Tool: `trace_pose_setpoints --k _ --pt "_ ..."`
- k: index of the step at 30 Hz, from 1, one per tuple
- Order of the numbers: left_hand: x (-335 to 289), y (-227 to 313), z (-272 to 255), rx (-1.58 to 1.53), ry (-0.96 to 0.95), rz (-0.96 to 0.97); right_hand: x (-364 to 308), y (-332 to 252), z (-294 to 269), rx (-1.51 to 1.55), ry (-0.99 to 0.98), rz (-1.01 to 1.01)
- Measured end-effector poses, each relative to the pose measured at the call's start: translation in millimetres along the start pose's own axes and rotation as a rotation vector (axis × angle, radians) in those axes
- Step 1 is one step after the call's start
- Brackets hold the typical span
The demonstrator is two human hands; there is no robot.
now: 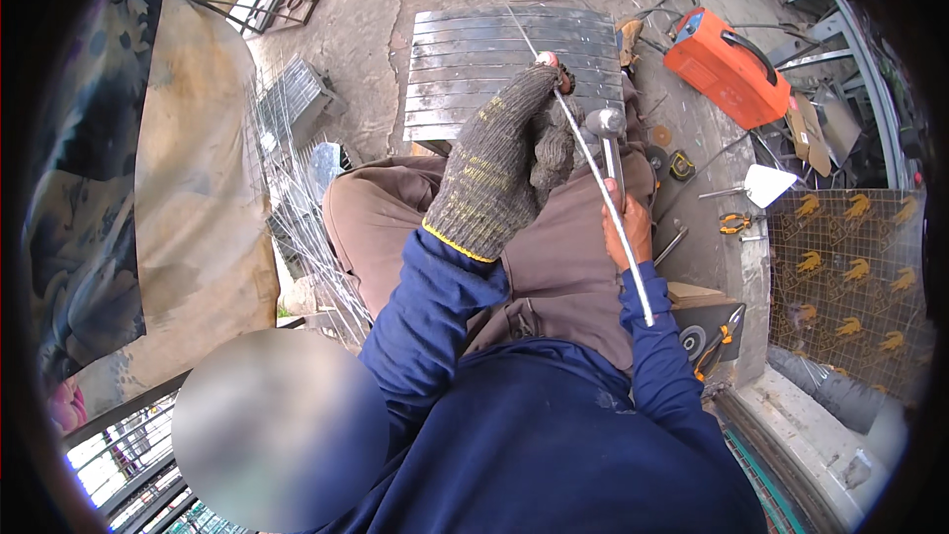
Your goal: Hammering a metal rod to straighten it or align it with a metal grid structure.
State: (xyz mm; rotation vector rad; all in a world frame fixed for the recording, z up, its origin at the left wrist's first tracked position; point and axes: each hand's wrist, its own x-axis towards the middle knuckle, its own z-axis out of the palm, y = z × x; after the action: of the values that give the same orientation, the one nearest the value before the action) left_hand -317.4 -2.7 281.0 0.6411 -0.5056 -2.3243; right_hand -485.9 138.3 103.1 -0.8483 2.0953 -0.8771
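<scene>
My left hand (499, 158), in a grey knitted glove with a yellow cuff edge, is raised in front of me. Its fingers are closed around a thin, light metal rod (587, 151), and bare fingertips poke out of the glove. The rod slants from above the slatted metal worktop (445, 69) down towards my right forearm. Bare and lower, my right hand (634, 231) grips the handle of a hammer (606, 123) with its metal head up. The rod passes close in front of the hammer; whether they touch cannot be told.
An orange welding machine (727, 69) stands at the far right. A tape measure (681, 165) and pliers (735, 223) lie on the ground at right, with orange-handled pliers (719, 342) nearer. Thin rods (318, 257) are heaped at left beside hanging cloth (203, 158). A patterned board (845, 267) lies right.
</scene>
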Motion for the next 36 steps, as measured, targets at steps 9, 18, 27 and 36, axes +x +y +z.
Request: trace_pose_setpoints --k 9,18,27,36 --pt "-0.6 -0.1 13.1 0.073 0.072 -0.002 -3.4 -7.3 -1.8 0.015 -0.004 0.050" --pt "2.9 -5.6 2.0 0.098 0.133 -0.029 -0.4 0.3 0.0 -0.033 -0.002 0.004" --pt "-3.7 -9.7 -5.4 0.072 0.163 -0.007 -0.9 2.8 -0.2 -0.001 -0.008 0.034" --pt "-16.2 -15.9 -46.7 0.357 0.250 0.185 0.4 2.7 0.7 -0.005 0.000 0.018"
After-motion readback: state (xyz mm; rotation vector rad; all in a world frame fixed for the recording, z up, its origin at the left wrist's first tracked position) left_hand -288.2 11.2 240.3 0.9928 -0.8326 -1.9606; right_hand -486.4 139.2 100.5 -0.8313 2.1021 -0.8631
